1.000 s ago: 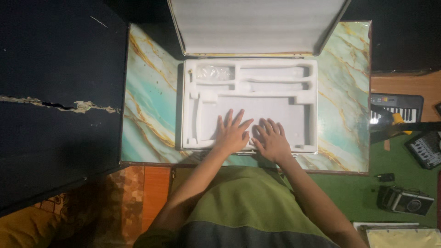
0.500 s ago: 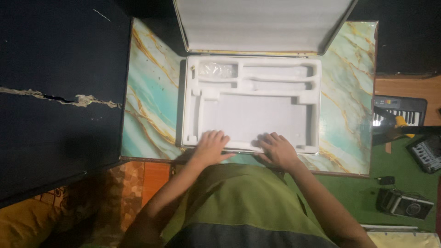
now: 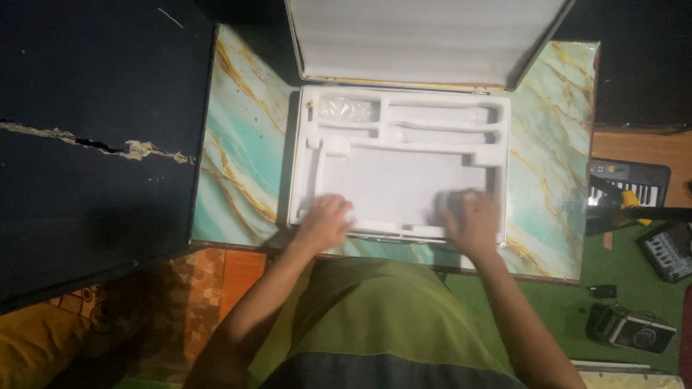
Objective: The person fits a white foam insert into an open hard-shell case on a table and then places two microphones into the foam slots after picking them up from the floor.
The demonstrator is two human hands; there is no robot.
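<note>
An open case lies on a marbled green tabletop (image 3: 245, 158), its lid (image 3: 422, 39) raised at the far side. Inside sits a white foam insert (image 3: 400, 169) with several moulded recesses; one far-left recess holds a small clear plastic bag (image 3: 344, 109). My left hand (image 3: 324, 222) rests on the insert's near left corner, fingers curled over the edge. My right hand (image 3: 472, 220) rests on the near right corner, slightly blurred. Neither hand holds a loose object.
A dark cracked surface (image 3: 86, 144) lies to the left. On the right floor are a small keyboard (image 3: 627, 186), a black device with buttons (image 3: 667, 248) and a small radio-like box (image 3: 634, 328). Patterned orange flooring (image 3: 209, 288) shows near left.
Both hands have slid from the middle of the insert outward and nearer, to its two near corners. The view has shifted slightly.
</note>
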